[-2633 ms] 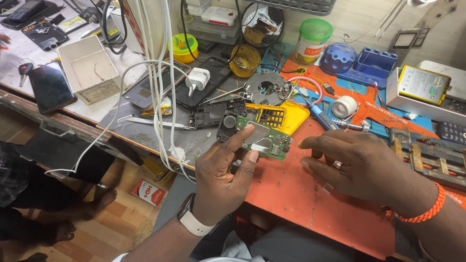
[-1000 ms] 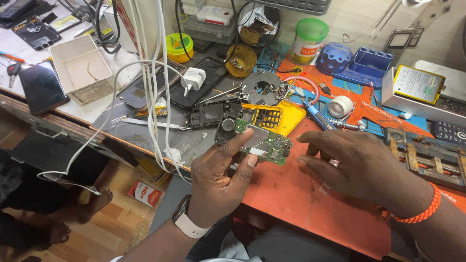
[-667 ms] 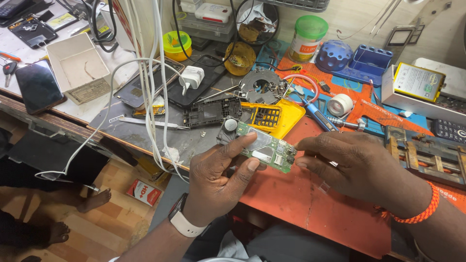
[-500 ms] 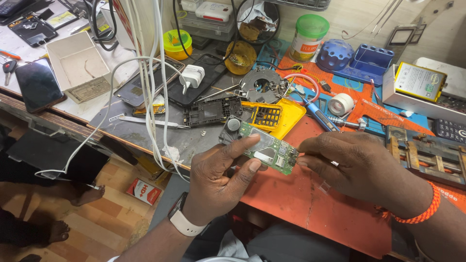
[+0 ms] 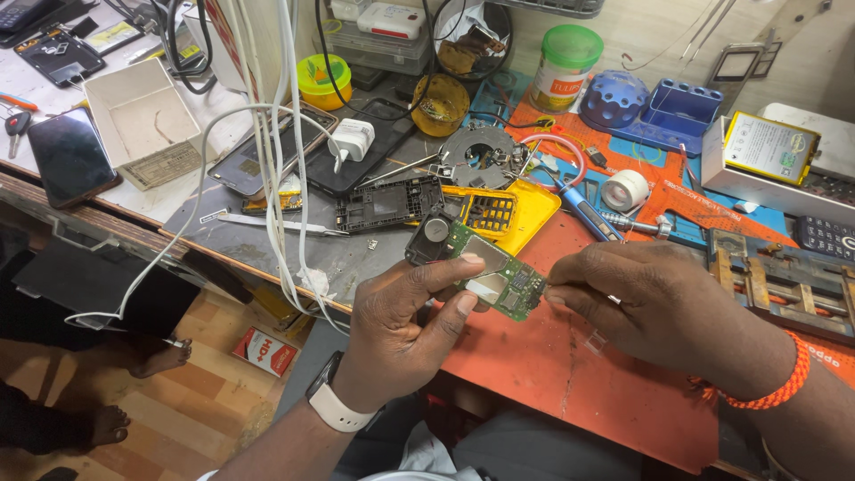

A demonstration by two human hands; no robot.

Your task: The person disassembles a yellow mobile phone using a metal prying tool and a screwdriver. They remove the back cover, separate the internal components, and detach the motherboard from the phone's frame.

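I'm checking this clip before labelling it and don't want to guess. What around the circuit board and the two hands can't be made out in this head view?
- Underside of the green circuit board: faces away, and the left hand covers its lower edge.
- Whatever the right hand pinches at the board's end: too small, hidden by its fingertips.
- Parts on the board: too small to identify.
- Right forearm: cut off by the frame's right edge.

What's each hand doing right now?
Left hand: closed on green circuit board.
Right hand: fingers curled, fingertips at the board's edge; holding anything cannot be told.
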